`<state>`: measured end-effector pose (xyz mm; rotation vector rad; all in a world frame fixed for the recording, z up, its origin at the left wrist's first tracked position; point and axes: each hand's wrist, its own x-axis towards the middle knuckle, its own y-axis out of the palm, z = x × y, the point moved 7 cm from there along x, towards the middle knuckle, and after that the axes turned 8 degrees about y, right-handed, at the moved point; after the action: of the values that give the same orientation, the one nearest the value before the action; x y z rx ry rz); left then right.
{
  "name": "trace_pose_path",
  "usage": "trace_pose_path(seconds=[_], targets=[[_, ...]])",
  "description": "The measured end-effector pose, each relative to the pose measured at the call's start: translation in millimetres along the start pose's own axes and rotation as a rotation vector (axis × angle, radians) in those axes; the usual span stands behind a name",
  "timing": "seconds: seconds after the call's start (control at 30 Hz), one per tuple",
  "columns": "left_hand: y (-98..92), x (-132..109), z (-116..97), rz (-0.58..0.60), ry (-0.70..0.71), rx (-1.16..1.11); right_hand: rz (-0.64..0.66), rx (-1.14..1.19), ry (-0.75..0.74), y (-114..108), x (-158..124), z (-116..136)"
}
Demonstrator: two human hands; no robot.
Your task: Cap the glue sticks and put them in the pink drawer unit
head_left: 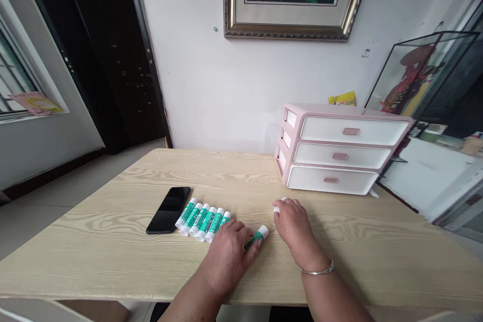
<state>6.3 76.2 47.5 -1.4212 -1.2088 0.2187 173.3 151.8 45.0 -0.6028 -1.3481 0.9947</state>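
Several white glue sticks with green labels [207, 221] lie side by side in a slanted row on the wooden table. My left hand [229, 250] rests at the right end of that row and partly covers it. Between its thumb and fingers is another glue stick [260, 234], its white end pointing away to the right. My right hand [296, 221], with a silver bangle at the wrist, is closed on the table farther right. White parts of a glue stick [276, 208] show at its fingers; most of it is hidden under the hand.
A black phone [168, 210] lies left of the row. At the back right stands a pink and white drawer unit [339, 156] with a yellow packet [342, 98] behind its top. The table [113, 256] meets a white wall under a framed picture [290, 30].
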Motion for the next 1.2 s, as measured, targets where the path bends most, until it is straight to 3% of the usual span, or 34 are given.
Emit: trace_pose_path(seconds=[0.1,0.2,0.3,0.4,0.53,0.8,1.03,1.2], targets=[[-12.9,-2.5,5.1,-0.116,-0.05,0.108,-0.048,0.079,-0.003,-14.1,-0.3,15.7],[-21.1,-8.2,17.8,-0.184,-0.197,0.292,-0.13,0.257,-0.069,-29.5,-5.7,40.5],[-19.9,-12.5,26.7,-0.154,-0.298,0.403,-0.092,0.411,-0.24,-30.1,-17.5,67.9],[-16.0,-13.1,28.6,-0.081,-0.327,0.45,0.032,0.447,-0.33,-15.3,-27.2,80.7],[-14.1,-12.2,28.6,-0.027,-0.338,0.474,0.105,0.395,-0.308,5.3,-26.0,75.3],[-2.1,-11.5,28.1,0.026,-0.279,0.45,-0.017,0.276,-0.108,11.6,-1.7,49.1],[4.8,-9.3,27.6,0.028,-0.24,0.384,-0.007,0.614,0.005,13.0,-0.2,37.2],[6.6,-10.4,30.3,-0.074,-0.239,0.342,0.034,0.871,0.053,11.0,-0.2,35.2]])
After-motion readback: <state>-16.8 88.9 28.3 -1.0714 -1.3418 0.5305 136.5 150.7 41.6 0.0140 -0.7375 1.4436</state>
